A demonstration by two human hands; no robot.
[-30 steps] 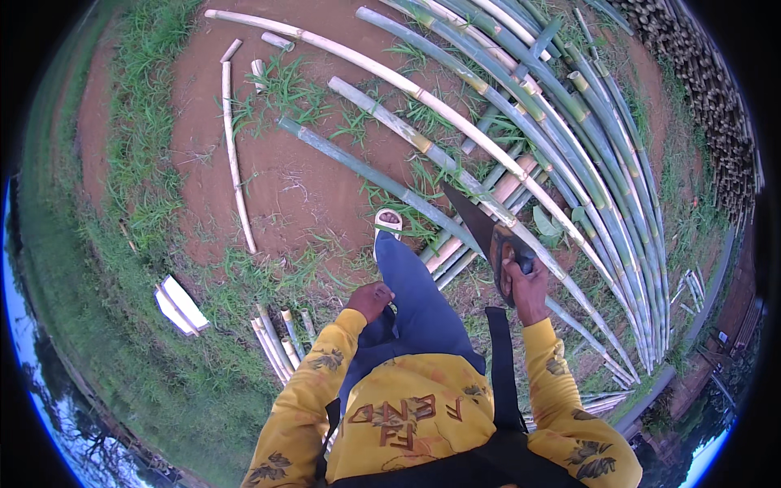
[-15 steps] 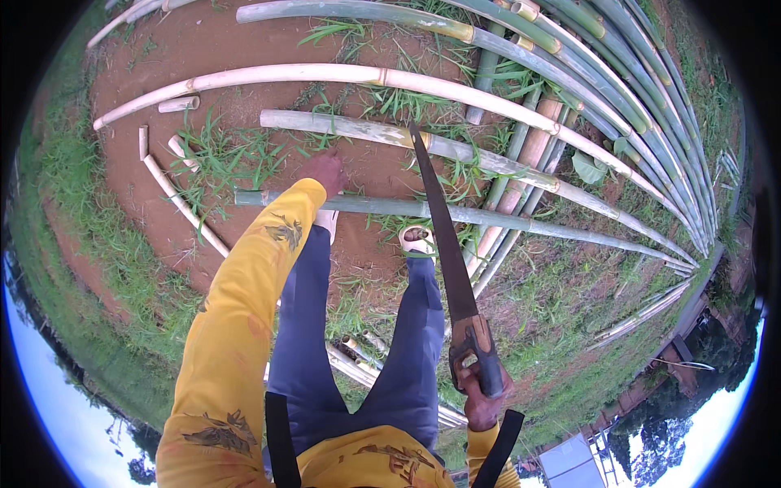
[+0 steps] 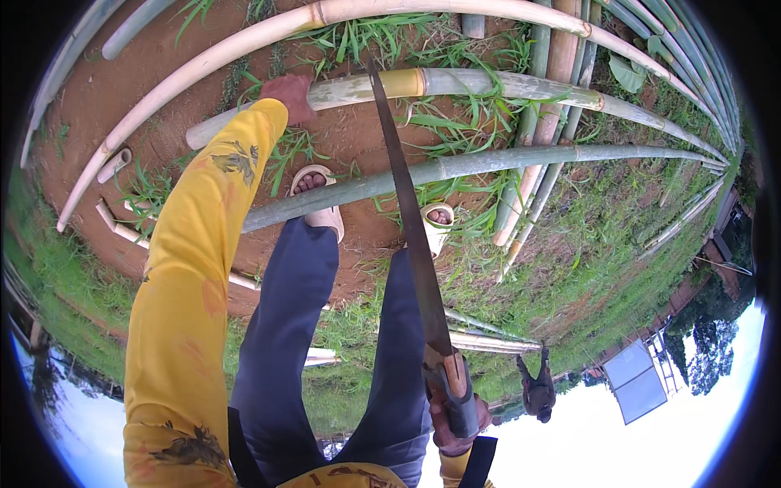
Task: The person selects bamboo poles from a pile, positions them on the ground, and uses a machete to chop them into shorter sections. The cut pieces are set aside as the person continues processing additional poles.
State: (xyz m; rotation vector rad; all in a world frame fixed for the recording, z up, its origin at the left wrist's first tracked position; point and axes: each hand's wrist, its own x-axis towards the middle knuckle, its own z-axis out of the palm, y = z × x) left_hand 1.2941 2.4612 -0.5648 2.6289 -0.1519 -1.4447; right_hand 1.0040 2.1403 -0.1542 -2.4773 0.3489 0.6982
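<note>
My left hand [image 3: 290, 98] is on a thick, weathered grey-green bamboo pole [image 3: 464, 82], near its cut left end. Its fingers bend over the pole and are partly hidden. My right hand [image 3: 452, 429], low in the view, is wrapped round the handle of a handsaw [image 3: 412, 220]. The long, dark blade points away from me, its tip over the weathered pole by a yellowish joint. Lower down, the blade passes in front of a green bamboo pole [image 3: 342, 185] that lies across my feet. Whether the blade touches either pole, I cannot tell.
A long pale pole [image 3: 244, 50] curves beyond the weathered one. Crosswise poles [image 3: 557, 65] lie under them at right. Several green poles converge at far right. Short bamboo pieces [image 3: 115, 165] lie on soil at left. My sandalled feet [image 3: 324, 213] stand by the green pole. Another person [image 3: 538, 394] is in the distance.
My left hand has moved from beside the green pole onto the weathered pole. The view has shifted, and the saw sits lower and further left. A distant person now shows.
</note>
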